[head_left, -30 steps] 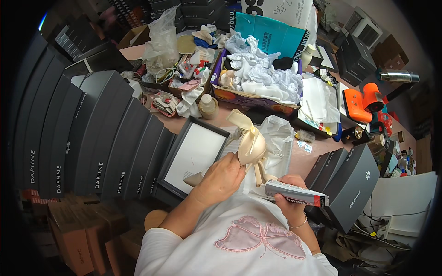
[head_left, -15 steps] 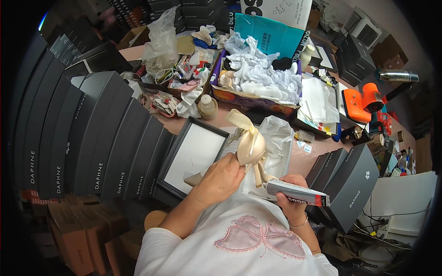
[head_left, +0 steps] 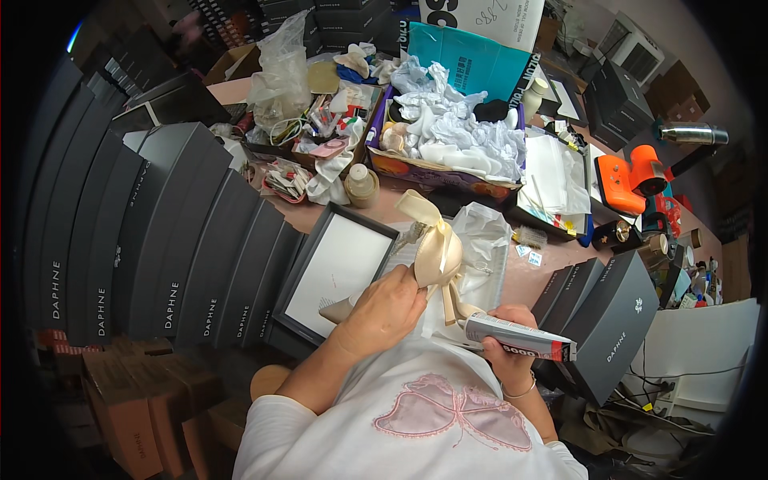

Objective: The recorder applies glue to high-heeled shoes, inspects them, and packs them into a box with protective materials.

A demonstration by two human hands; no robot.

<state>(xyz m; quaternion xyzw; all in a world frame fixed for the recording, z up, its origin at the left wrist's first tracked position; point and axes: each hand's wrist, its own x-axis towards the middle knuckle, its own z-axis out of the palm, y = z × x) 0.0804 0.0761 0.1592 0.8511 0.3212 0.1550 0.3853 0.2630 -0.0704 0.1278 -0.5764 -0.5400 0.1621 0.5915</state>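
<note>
My left hand point(head_left: 384, 308) is closed round a beige shoe point(head_left: 438, 256) with a ribbon-like strap and bow; its heel part stands above my fingers. A pointed, pale tip, perhaps the toe, shows left of that hand. In my right hand point(head_left: 508, 360) lies a silver-white glue tube point(head_left: 512, 334) with a red and black end. The tube's narrow end points left and meets or almost meets the shoe's hanging strap; whether they touch I cannot tell. Behind the shoe is a white tray or box with crumpled tissue paper point(head_left: 480, 232).
A dark-rimmed box lid point(head_left: 308, 308) lies left of the shoe. Dark shoe boxes are stacked on the left point(head_left: 172, 232) and right point(head_left: 612, 328). Beyond are a bottle point(head_left: 362, 188), a carton point(head_left: 440, 170) of crumpled white paper and an orange device point(head_left: 620, 188).
The glue tube and my right hand have shifted very slightly to the right and down. My left hand and the shoe are almost still.
</note>
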